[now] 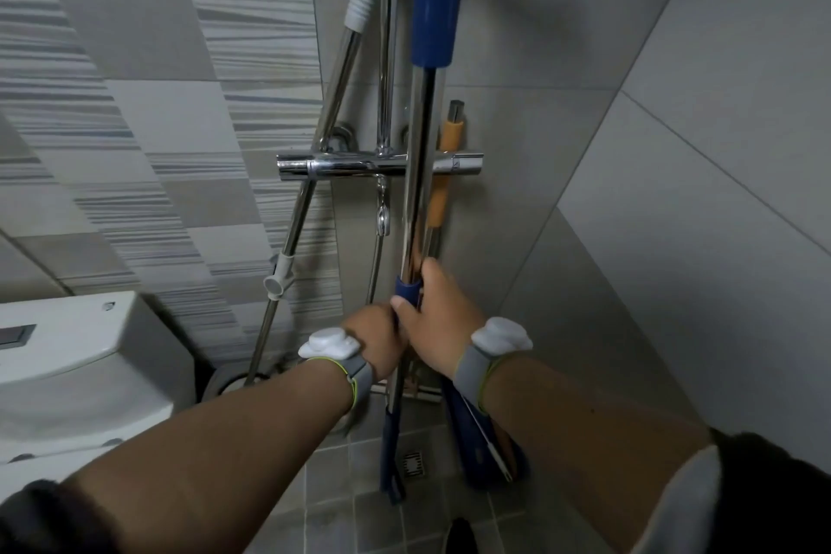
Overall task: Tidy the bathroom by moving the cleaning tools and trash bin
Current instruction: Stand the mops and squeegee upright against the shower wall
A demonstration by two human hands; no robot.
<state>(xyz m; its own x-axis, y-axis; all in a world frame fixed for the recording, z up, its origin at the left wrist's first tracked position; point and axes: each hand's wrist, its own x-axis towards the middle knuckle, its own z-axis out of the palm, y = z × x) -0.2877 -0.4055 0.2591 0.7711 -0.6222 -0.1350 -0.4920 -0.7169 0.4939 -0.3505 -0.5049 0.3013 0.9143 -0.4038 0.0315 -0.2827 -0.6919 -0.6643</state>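
Observation:
A mop with a chrome pole (418, 175) and a blue upper grip stands upright in front of the shower fittings. My right hand (438, 319) is closed around the pole at its lower blue collar. Just left of it and lower on the same pole, my left hand (375, 340) is also closed. The mop's blue head (488, 441) hangs near the floor under my right wrist. A second chrome pole with a white grip (335, 90) leans against the left wall. Behind the mop an orange-handled tool (447, 144) stands by the wall. No trash bin is in view.
The chrome shower mixer bar (341, 164) and its riser pipe are fixed to the wall right behind the mop. A white toilet cistern (67, 355) stands at the left. The tiled floor has a square drain (413, 463) below my hands. Grey tiled walls close in on both sides.

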